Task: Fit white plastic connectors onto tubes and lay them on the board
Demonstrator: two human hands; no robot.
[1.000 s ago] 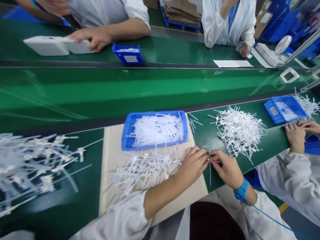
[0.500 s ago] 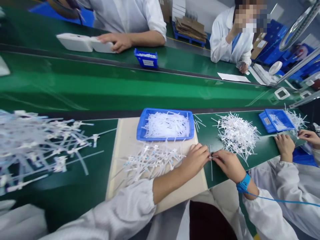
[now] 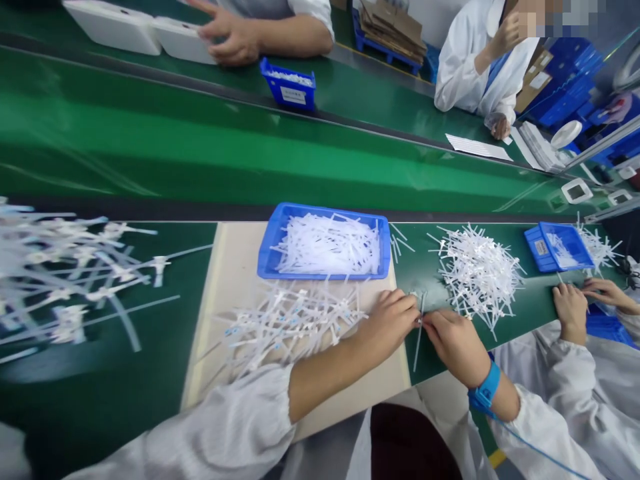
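Observation:
My left hand point(image 3: 390, 319) and my right hand point(image 3: 457, 343) meet over the bench, both closed in fingertip pinches. Between them is a thin translucent plastic tube point(image 3: 417, 347), standing out above and below the fingertips; the small joint they pinch is mostly hidden. A blue wristband with a cord circles my right wrist. Under and beside my left forearm, a loose heap of tubes with small white and blue fittings point(image 3: 300, 320) covers part of a beige board point(image 3: 210, 313). Behind it, a blue tray point(image 3: 324, 277) holds many short white tubes point(image 3: 327, 243).
To the right lies a pile of white tube pieces point(image 3: 480, 270); to the left, a larger heap of tubes with white fittings point(image 3: 65, 273). A neighbour's hands point(image 3: 570, 307) work near another blue bin point(image 3: 543, 248). Beyond the green conveyor belt point(image 3: 200, 160), two people sit near a small blue bin point(image 3: 290, 93).
The view has shifted slightly, so things look nearer. My hands stay together at the tube, and its lower end now slants more to the left. My right hand has turned slightly.

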